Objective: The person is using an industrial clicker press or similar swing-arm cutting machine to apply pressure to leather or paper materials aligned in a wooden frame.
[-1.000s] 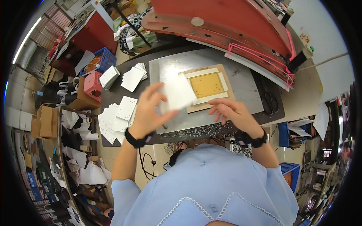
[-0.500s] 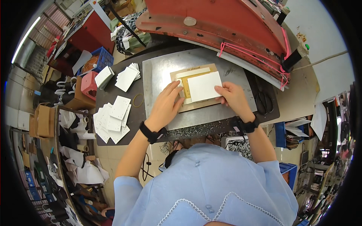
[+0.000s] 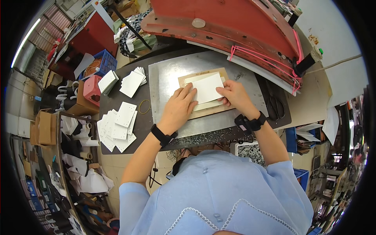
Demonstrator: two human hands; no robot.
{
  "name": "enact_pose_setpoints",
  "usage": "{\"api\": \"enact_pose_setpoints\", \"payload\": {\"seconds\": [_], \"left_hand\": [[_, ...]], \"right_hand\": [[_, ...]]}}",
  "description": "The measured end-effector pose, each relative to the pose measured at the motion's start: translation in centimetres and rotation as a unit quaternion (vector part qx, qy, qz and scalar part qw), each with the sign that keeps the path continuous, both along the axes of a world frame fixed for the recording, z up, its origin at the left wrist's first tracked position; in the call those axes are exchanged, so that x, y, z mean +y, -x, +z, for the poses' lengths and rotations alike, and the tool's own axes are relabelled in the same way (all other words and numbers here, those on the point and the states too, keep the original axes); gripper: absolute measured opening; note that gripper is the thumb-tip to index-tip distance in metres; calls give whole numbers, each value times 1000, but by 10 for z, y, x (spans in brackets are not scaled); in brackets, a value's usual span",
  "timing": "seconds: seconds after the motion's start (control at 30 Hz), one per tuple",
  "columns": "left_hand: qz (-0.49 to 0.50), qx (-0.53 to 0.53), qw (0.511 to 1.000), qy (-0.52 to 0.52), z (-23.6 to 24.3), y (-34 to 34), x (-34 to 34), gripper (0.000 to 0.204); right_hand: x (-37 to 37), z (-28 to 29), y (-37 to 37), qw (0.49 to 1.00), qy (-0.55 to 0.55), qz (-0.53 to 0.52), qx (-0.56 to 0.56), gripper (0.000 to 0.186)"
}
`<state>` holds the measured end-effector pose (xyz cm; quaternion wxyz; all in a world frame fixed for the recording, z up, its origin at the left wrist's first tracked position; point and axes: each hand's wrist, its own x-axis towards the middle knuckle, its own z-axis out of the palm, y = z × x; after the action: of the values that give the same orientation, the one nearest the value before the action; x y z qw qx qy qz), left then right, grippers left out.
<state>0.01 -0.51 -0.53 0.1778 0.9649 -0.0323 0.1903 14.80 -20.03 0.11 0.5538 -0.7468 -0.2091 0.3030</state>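
A blank white card (image 3: 205, 85) lies over a tan board jig (image 3: 205, 110) on the steel plate (image 3: 168, 68); the yellow inset is hidden. My left hand (image 3: 180, 105) rests at the card's left side, fingers slightly apart and touching its edge. At the right edge, the thumb and fingers of my right hand (image 3: 237, 98) pinch the card. Punched white cards lie in a spread pile (image 3: 119, 129) to the left, with two neater stacks (image 3: 133, 82) (image 3: 107, 82) behind. A yellow rubber band (image 3: 145, 106) lies beside the plate.
A large red machine (image 3: 223, 19) with pink cords (image 3: 258, 56) overhangs the back of the dark table (image 3: 125, 70). Black scissors (image 3: 276, 105) lie at the right. A pink stool (image 3: 92, 90), blue crate (image 3: 103, 62) and cardboard boxes (image 3: 47, 129) stand left.
My left hand brought the card rightward onto the jig and now rests beside it. My right hand took hold of it, and the card has shifted left, covering the yellow inset.
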Motion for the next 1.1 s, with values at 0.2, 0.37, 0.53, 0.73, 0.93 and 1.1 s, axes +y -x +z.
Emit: {"api": "enact_pose_setpoints", "payload": {"seconds": [0.2, 0.37, 0.53, 0.73, 0.93, 1.1], "left_hand": [[-16, 58, 998, -2, 4, -5, 7, 43], [-25, 47, 999, -10, 4, -3, 6, 42], [-16, 55, 998, -29, 7, -2, 4, 42], [-5, 54, 998, -10, 4, -1, 1, 46], [71, -14, 979, 189, 17, 26, 17, 43], [120, -39, 958, 259, 32, 62, 26, 31]], "right_hand": [[-6, 7, 14, 970, 70, -43, -230, 32], [-17, -10, 9, 924, 38, -11, -381, 25], [-14, -10, 10, 921, 36, 3, -387, 24], [-13, -8, 8, 914, 100, 31, -391, 25], [-51, 52, -7, 893, -33, -248, -374, 31], [-141, 101, -75, 722, -83, -447, -521, 50]]}}
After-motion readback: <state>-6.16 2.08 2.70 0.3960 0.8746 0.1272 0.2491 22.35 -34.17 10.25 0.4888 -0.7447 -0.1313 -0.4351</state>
